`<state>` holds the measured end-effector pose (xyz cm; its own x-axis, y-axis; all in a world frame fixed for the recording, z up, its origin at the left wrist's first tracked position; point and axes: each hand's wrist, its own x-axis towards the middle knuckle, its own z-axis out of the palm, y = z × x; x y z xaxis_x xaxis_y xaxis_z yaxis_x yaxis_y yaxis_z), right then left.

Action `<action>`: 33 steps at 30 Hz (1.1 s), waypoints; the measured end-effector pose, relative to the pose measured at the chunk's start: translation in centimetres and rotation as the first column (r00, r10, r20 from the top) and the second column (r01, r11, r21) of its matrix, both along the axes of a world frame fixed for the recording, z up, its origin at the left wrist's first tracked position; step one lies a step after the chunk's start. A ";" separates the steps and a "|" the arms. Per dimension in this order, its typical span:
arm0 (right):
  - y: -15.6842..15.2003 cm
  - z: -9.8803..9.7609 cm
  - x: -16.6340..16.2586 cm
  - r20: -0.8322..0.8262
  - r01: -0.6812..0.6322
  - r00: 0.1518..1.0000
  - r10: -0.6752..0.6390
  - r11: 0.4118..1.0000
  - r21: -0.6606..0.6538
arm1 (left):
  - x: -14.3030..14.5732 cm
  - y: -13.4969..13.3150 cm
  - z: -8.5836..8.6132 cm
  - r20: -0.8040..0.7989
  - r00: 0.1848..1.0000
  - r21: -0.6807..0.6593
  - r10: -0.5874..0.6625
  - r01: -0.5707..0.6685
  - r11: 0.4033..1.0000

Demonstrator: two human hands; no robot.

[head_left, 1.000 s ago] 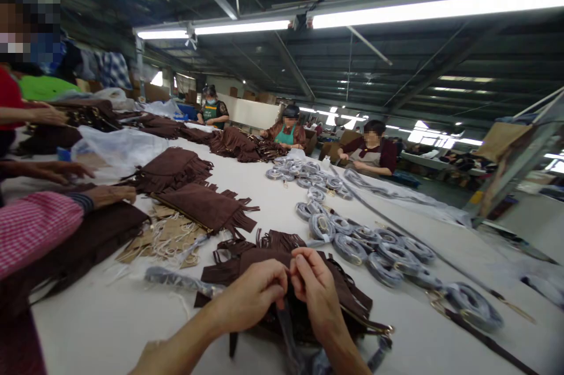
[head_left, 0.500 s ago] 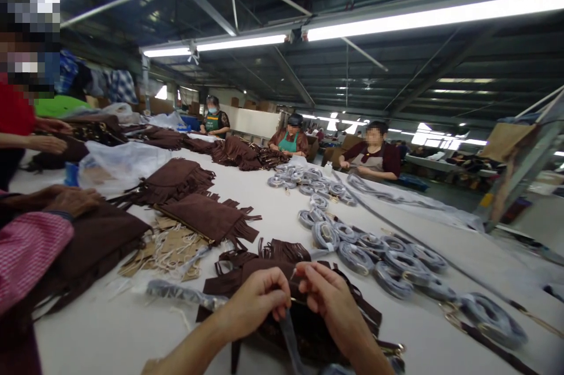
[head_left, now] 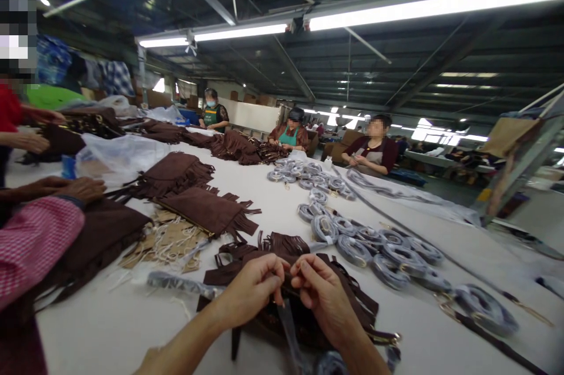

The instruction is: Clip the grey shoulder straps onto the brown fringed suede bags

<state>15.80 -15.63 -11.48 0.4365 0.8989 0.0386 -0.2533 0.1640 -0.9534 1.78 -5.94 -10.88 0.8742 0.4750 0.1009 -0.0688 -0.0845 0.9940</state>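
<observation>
My left hand [head_left: 259,282] and my right hand [head_left: 321,288] meet with fingertips pinched together, almost touching, over a dark brown fringed bag [head_left: 282,244]. Whatever lies between the fingertips is too small and hidden to make out. Just below my left fingers hangs a grey plastic-wrapped strip [head_left: 288,328], running down over the bag's dark opening. At the bag's lower right, a zip end with a gold metal ring [head_left: 398,338] sticks out past my right wrist. Left of the bag lies a plastic-wrapped dark strap [head_left: 180,284], partly behind my left forearm.
Coiled, wrapped straps [head_left: 352,250] spread over the white table [head_left: 440,328] to the right. Another fringed bag [head_left: 205,210] and brown tags with white strings [head_left: 163,245] lie left. A co-worker's checked sleeve [head_left: 42,240] reaches in at left; several people work around the table.
My pinched hands have shifted slightly upward in view and stay close together over the bag. The co-worker's checked sleeve at left has moved a little to the right.
</observation>
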 end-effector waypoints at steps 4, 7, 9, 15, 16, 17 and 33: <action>0.1 -0.3 0.1 0.152 -0.031 0.987 0.042 0.997 -0.074 | 0.1 0.3 0.1 -0.030 0.999 -0.108 0.042 -0.045 0.993; 0.2 -0.4 -0.1 0.297 -0.028 0.953 0.061 0.993 -0.114 | 0.3 0.3 0.2 0.004 0.995 -0.074 0.101 -0.101 0.992; 0.3 -0.4 -0.3 0.347 -0.008 0.936 0.050 0.993 -0.119 | 0.3 0.2 0.2 0.034 0.991 -0.077 0.126 -0.123 0.989; 0.2 -0.9 -0.1 0.379 -0.001 0.925 0.032 0.997 -0.082 | 0.5 0.2 -0.1 -0.009 0.989 -0.085 0.144 -0.145 0.986; 0.2 -1.0 -0.1 0.371 -0.001 0.928 0.028 0.997 -0.072 | 0.5 0.1 -0.1 -0.015 0.989 -0.101 0.150 -0.150 0.983; 0.2 -1.0 -0.1 0.361 0.000 0.932 0.024 0.998 -0.064 | 0.5 0.1 -0.1 -0.019 0.987 -0.109 0.159 -0.160 0.981; 0.5 -1.9 -1.1 0.338 0.077 0.939 -0.068 0.997 -0.012 | 0.3 -0.4 0.1 0.034 0.916 0.431 0.399 -0.374 0.821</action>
<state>14.70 -15.17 -13.36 0.4661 0.8677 0.1730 0.0957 0.1449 -0.9848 2.10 -6.37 -10.78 0.6380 0.6979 0.3254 0.1120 -0.5022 0.8575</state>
